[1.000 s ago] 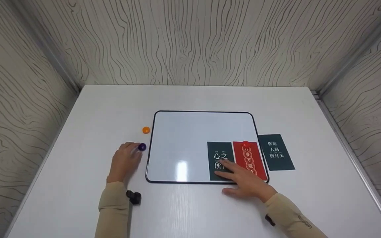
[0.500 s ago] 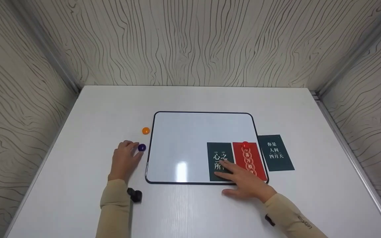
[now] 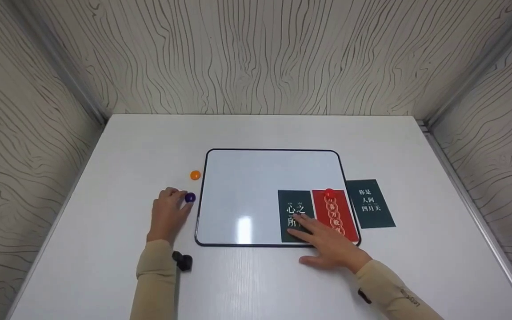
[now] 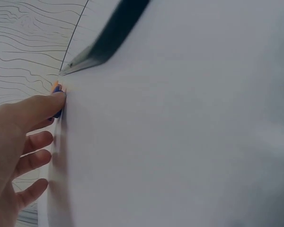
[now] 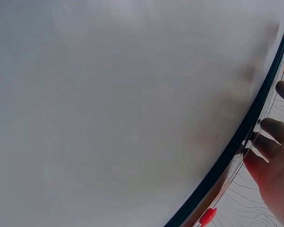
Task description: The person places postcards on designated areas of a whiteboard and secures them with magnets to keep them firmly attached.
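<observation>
In the head view my left hand is just left of the whiteboard, on the white table. Its thumb and forefinger pinch a round purple magnet; the left wrist view shows the same purple magnet at the thumb tip, the other fingers loosely spread. My right hand lies with fingers spread on the lower part of a dark green card with white characters, partly covering it. Beside that, a red card lies on the board under a red round magnet at its top edge.
An orange round magnet sits on the table near the board's left edge. Another dark green card lies right of the board. Wood-grain panels stand behind and at both sides of the table.
My left wrist has shifted slightly to the right, and its thumb shows more plainly beside the purple magnet. The right hand has stayed in place on the green card.
</observation>
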### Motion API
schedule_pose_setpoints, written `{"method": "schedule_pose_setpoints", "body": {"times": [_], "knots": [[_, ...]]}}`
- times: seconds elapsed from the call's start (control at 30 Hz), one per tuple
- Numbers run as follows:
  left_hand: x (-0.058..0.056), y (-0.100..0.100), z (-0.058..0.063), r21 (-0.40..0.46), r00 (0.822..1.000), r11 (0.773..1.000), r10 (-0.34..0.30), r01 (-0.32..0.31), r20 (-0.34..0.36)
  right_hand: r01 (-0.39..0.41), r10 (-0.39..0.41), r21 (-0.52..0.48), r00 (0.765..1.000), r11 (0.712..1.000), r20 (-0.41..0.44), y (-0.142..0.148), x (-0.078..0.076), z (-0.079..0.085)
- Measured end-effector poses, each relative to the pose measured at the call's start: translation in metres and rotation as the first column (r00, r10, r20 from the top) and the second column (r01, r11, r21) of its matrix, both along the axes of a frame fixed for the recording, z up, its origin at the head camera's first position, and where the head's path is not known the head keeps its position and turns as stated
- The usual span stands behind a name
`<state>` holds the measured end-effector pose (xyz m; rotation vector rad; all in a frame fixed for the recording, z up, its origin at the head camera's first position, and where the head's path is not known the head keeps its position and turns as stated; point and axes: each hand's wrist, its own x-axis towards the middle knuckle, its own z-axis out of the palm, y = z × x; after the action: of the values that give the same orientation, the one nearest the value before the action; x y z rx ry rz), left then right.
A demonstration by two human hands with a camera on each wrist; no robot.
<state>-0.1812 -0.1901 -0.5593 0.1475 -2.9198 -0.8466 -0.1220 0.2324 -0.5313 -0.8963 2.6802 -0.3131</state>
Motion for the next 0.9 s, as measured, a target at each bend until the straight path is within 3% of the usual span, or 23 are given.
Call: {"method": "schedule_pose_setpoints", "body": {"times": [0.33,0.57,0.9], "knots": [[-0.0009,0.0000,0.0003,-0.012,1.000,1.000,-0.015,0.014,-0.023,0.003,-0.003,0.012,1.000,1.000,0.006,-0.0005,-0.0013,0.0008],[0.0017,0.0039,0.0043,-0.008,1.000,1.000,0.011,-0.011,0.020,0.003,-0.003,-0.006,1.000,1.000,0.008,-0.0010,-0.0016,0.0018],[0.0060,0.0051,0.0092,0.065,0.998,0.997,0.035,-0.038,0.043,0.011,-0.011,-0.017,1.000,1.000,0.017,-0.0021,-0.0006,0.0032]]}}
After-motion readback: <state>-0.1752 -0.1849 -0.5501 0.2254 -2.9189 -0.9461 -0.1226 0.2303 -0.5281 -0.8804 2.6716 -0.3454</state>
